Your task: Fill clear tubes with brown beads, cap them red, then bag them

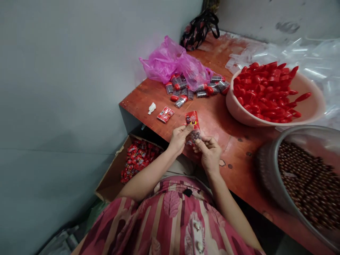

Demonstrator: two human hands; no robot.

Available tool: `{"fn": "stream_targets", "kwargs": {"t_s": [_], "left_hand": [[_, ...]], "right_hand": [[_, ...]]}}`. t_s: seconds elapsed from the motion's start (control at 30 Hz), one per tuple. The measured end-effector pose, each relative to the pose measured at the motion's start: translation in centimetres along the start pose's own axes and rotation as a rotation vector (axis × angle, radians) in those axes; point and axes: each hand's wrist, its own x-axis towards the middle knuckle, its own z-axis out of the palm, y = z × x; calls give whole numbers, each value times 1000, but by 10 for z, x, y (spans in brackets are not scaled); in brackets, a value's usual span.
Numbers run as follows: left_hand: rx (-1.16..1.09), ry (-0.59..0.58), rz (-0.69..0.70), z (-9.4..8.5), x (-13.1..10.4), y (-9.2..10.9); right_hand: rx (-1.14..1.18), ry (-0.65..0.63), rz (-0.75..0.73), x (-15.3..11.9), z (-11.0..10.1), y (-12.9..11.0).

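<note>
Above the table's front edge, my left hand pinches a red printed wrapper between thumb and fingers. My right hand is closed on the lower end of a small clear container of dark brown balls, which lies against the wrapper. The two hands are close together, and my fingers hide part of both items. To the left on the table lie a stack of red printed wrappers and a crumpled white scrap.
Several filled containers with red caps lie by a pink plastic bag. To the right are a bowl of red caps and a grey tub of brown balls. A cardboard box of red packs stands below left. Behind sits a black floral bag.
</note>
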Motion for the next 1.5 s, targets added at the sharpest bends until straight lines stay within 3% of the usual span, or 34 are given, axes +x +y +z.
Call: {"fn": "stream_targets", "kwargs": {"t_s": [0.3,0.47,0.67,0.8,0.9,0.97,1.03,1.1,1.2,1.3,1.4,1.5], "left_hand": [[-39,2,-82,14,-17,-20],[36,-13,-15,9,-22,-25],[-44,-134,-140,8,-25,-12],[-104,62,-27,-13,-43,2],[-152,288,153,-51,-69,7],[-108,424,173,-75,-86,5],[48,466,137,-87,-93,2],[339,378,206,-85,-84,1],[903,108,527,-63,-46,4],[1344,-5,685,-42,-3,4],[1568,-39,678,-37,19,-6],[1599,-48,705,-42,22,-16]], "right_hand": [[29,83,-20,-3,2,3],[229,21,72,8,-3,6],[193,-99,72,14,-5,3],[121,-198,86,13,-1,-7],[45,-190,42,18,-8,-16],[-10,-132,-1,24,-16,-20],[-40,-78,-24,30,-22,-23],[-65,-57,-32,33,-25,-24],[-115,-99,-43,32,-22,-25],[-168,-136,-33,29,-19,-26],[-213,-152,-28,29,-21,-26],[-257,-168,-21,34,-24,-24]]}}
